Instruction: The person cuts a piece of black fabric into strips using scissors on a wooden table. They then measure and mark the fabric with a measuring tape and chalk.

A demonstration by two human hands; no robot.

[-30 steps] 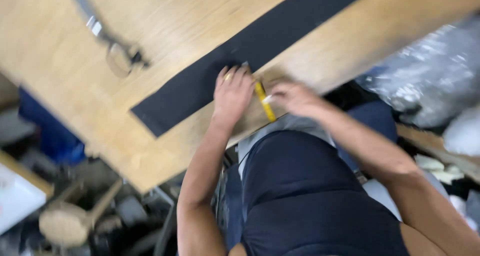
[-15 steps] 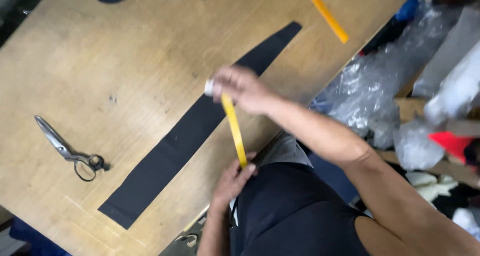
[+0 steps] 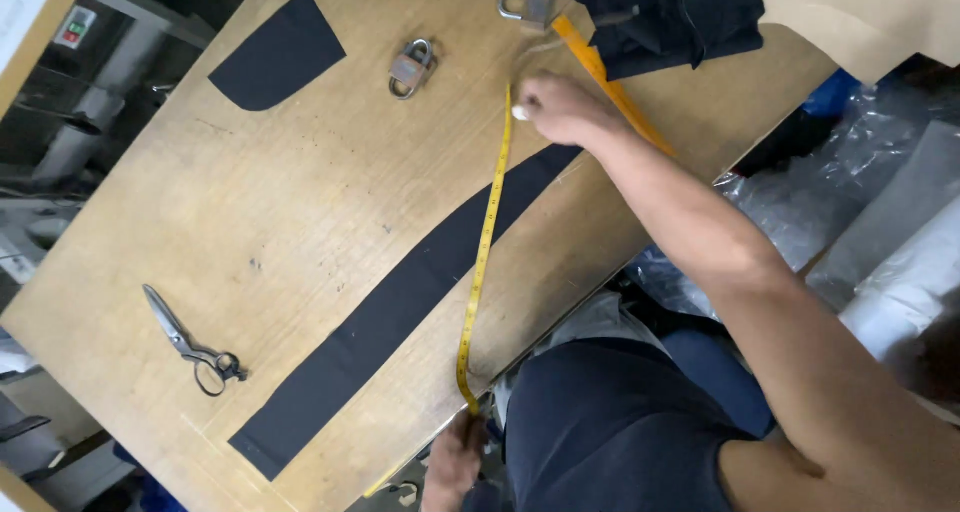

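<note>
1. Yellow, flexible measuring tape (image 3: pixel 484 262) runs in a nearly straight line from the far middle of the worn wooden tabletop (image 3: pixel 300 202) to its near edge, crossing over the long black fabric strip (image 3: pixel 400 307).
2. The right hand (image 3: pixel 555 107) has its grip closed on the far end of the tape, pressing it down on the tabletop just beyond the strip's far tip.
3. The left hand (image 3: pixel 455 462) is at the near edge of the tabletop, partly below it; its fingers are pinched together on the near end of the tape.
4. The black strip lies flat and diagonal, from near left to far right, its near end square-cut close to the tabletop edge.
5. A pair of metal scissors (image 3: pixel 188 342) lies to the left of the strip, well apart from both hands, blades pointing far left.
6. A curved black fabric piece (image 3: pixel 275 52) lies at the far left of the tabletop.
7. Two metal padlocks rest at the far side: one (image 3: pixel 410 69) between the curved piece and the right hand, the other (image 3: pixel 527 6) farther off, beside a heap of dark cloth (image 3: pixel 670 12).
8. An orange ruler-like strip (image 3: pixel 610 82) runs diagonally just right of the right hand.
</note>
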